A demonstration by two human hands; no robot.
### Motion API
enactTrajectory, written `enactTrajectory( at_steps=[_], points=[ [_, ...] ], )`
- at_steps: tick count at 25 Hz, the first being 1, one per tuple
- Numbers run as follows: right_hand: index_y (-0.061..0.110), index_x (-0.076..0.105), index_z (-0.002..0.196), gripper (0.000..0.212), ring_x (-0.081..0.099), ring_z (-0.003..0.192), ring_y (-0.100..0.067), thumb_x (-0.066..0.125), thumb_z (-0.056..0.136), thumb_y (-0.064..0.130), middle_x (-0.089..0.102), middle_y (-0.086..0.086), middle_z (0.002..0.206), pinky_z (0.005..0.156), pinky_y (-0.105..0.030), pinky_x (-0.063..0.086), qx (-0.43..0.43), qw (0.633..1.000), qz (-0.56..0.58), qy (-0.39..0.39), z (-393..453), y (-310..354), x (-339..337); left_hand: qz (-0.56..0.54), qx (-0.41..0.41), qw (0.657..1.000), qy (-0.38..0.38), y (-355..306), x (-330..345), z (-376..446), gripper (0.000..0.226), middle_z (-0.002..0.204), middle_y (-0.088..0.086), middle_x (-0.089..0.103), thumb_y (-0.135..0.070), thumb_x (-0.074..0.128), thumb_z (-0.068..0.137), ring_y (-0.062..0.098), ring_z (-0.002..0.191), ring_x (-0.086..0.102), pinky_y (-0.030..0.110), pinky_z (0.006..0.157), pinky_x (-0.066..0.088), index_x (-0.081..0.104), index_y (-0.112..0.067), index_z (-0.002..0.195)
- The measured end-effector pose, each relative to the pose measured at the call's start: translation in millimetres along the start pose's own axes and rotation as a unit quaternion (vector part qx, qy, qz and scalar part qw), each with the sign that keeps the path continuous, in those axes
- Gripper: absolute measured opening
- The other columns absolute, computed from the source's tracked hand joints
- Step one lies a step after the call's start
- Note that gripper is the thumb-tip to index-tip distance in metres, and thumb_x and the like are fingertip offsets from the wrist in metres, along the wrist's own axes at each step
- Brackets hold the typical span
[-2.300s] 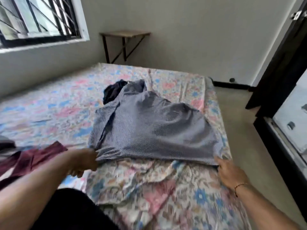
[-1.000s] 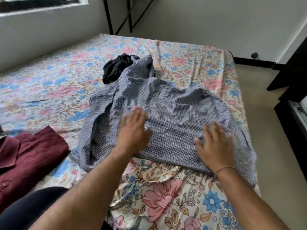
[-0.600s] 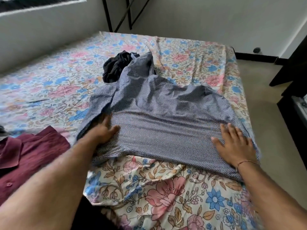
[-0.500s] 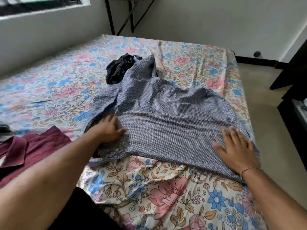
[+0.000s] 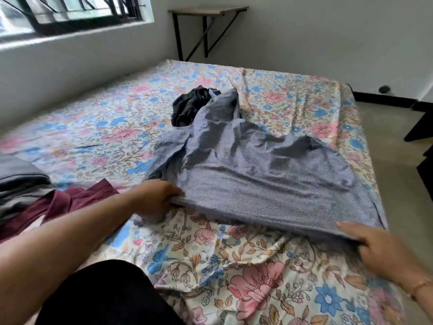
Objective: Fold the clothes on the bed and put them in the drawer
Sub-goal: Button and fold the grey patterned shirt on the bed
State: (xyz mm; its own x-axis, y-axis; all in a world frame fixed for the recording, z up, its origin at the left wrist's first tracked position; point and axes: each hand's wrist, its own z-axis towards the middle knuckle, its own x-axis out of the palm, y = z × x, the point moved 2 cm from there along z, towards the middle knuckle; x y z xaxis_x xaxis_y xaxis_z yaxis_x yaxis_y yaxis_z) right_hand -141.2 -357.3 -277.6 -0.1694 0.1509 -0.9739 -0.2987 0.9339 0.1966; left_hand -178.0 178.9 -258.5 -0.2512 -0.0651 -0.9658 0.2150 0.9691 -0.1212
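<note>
The left hand (image 5: 156,197) pinches the near left corner of the checked blue shirt (image 5: 255,174), with the fingers curled around the hem. The right hand (image 5: 384,252) grips the near right corner, thumb on top and the other fingers under the cloth. Between them the hem is lifted a little off the bed (image 5: 98,127), and the rest of the shirt lies spread on the floral sheet, with deep wrinkles in its far part.

The far end of the shirt lies against a dark garment (image 5: 189,106) that is crumpled there (I cannot tell if it rests on top of it). If the person pulls or folds the hem forward, the shirt can drag this garment along or catch on it, and the fold becomes uneven. The wrinkles can also be closed inside the fold if the cloth is not smoothed. The right corner is just beside the edge of the mattress, so loose cloth can slide off toward the floor.

A maroon shirt (image 5: 58,205) and a grey folded cloth (image 5: 18,181) lie at the left, near the left arm; a wide movement can disturb them. No drawer is visible.
</note>
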Motion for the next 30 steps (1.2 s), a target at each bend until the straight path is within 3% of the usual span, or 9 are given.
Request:
enactTrajectory(
  at_steps=[3, 5, 7, 11, 16, 19, 21, 27, 30],
  points=[
    [0.063, 0.067, 0.091, 0.054, 0.072, 0.075, -0.034, 0.07, 0.09, 0.009, 0.076, 0.009, 0.086, 0.067, -0.048, 0.06, 0.088, 0.983, 0.147, -0.067, 25, -51, -5, -0.142, -0.062, 0.988, -0.006, 34, -31, 4, 0.015, 0.087, -0.008, 0.075, -0.016, 0.069, 0.095, 0.01, 0.081, 0.07, 0.031, 0.075, 0.055, 0.074, -0.031, 0.096],
    [0.059, 0.067, 0.102, 0.02, 0.068, 0.066, -0.037, 0.067, 0.083, 0.067, 0.075, 0.009, 0.08, 0.051, -0.044, 0.055, 0.112, 0.976, 0.182, -0.029, 64, -95, 3, -0.179, -0.084, 0.98, -0.016, 49, -55, 21, 0.012, 0.086, -0.008, 0.076, -0.019, 0.072, 0.097, 0.007, 0.079, 0.068, 0.029, 0.076, 0.053, 0.076, -0.03, 0.097],
    [0.043, 0.072, 0.105, 0.057, 0.062, 0.056, -0.034, 0.062, 0.071, 0.088, 0.075, 0.001, 0.077, 0.042, -0.036, 0.046, 0.128, 0.963, 0.226, -0.078, 94, -92, -14, -0.158, -0.102, 0.98, -0.057, 58, -74, 51, 0.007, 0.082, -0.008, 0.073, -0.022, 0.075, 0.096, 0.01, 0.08, 0.066, 0.031, 0.075, 0.048, 0.075, -0.028, 0.092],
    [0.026, 0.072, 0.089, 0.008, 0.052, 0.046, -0.022, 0.069, 0.094, 0.021, 0.068, -0.006, 0.065, 0.05, -0.026, 0.047, 0.172, 0.95, 0.207, -0.158, 148, -83, -20, -0.147, -0.16, 0.966, -0.139, 58, -88, 133, 0.008, 0.093, 0.005, 0.075, -0.018, 0.076, 0.09, 0.026, 0.093, 0.068, 0.033, 0.081, 0.049, 0.076, -0.021, 0.098],
    [0.027, 0.064, 0.126, 0.041, 0.064, 0.109, -0.037, 0.068, 0.086, 0.037, 0.068, -0.015, 0.124, 0.093, -0.051, 0.053, 0.092, 0.967, 0.051, -0.233, 148, -37, -19, 0.099, -0.146, 0.967, -0.182, -2, -73, 173, 0.079, 0.156, 0.009, 0.045, -0.06, 0.071, 0.085, 0.032, 0.144, 0.039, 0.054, 0.117, 0.031, 0.042, -0.029, 0.153],
    [0.039, 0.017, 0.162, 0.082, 0.019, 0.152, -0.013, 0.057, 0.093, 0.059, 0.015, 0.013, 0.164, 0.124, -0.05, 0.019, -0.098, 0.995, -0.016, -0.025, 99, 41, -10, 0.134, 0.085, 0.977, -0.142, -61, -6, 137, 0.076, 0.172, -0.001, 0.018, -0.053, 0.053, 0.094, 0.022, 0.157, 0.019, 0.05, 0.125, 0.017, 0.026, -0.034, 0.162],
    [0.049, -0.016, 0.157, 0.09, -0.011, 0.156, -0.011, 0.047, 0.093, 0.059, -0.022, 0.019, 0.161, 0.127, -0.052, -0.004, -0.073, 0.986, -0.076, 0.131, 104, 37, 9, 0.082, 0.1, 0.983, -0.13, -43, 32, 122, 0.065, 0.17, -0.005, 0.028, -0.049, 0.044, 0.099, 0.021, 0.155, 0.031, 0.049, 0.123, 0.03, 0.032, -0.035, 0.161],
    [0.05, -0.011, 0.158, 0.115, -0.007, 0.158, -0.023, 0.049, 0.085, -0.016, -0.021, 0.011, 0.168, 0.117, -0.053, 0.04, -0.008, 0.985, -0.099, 0.142, 143, 35, -6, 0.117, -0.075, 0.981, -0.136, 5, 6, 144, 0.072, 0.154, -0.001, 0.054, -0.046, 0.08, 0.084, 0.028, 0.139, 0.051, 0.055, 0.101, 0.048, 0.054, -0.03, 0.149],
    [0.049, -0.008, 0.159, 0.117, -0.002, 0.159, -0.03, 0.043, 0.084, -0.025, -0.014, 0.004, 0.171, 0.123, -0.049, 0.03, -0.021, 0.978, -0.134, 0.16, 157, 27, -6, 0.091, -0.072, 0.988, -0.104, 12, -8, 158, 0.061, 0.16, 0.0, 0.046, -0.024, 0.063, 0.098, 0.026, 0.143, 0.047, 0.048, 0.114, 0.044, 0.045, -0.03, 0.156]
  ],
)
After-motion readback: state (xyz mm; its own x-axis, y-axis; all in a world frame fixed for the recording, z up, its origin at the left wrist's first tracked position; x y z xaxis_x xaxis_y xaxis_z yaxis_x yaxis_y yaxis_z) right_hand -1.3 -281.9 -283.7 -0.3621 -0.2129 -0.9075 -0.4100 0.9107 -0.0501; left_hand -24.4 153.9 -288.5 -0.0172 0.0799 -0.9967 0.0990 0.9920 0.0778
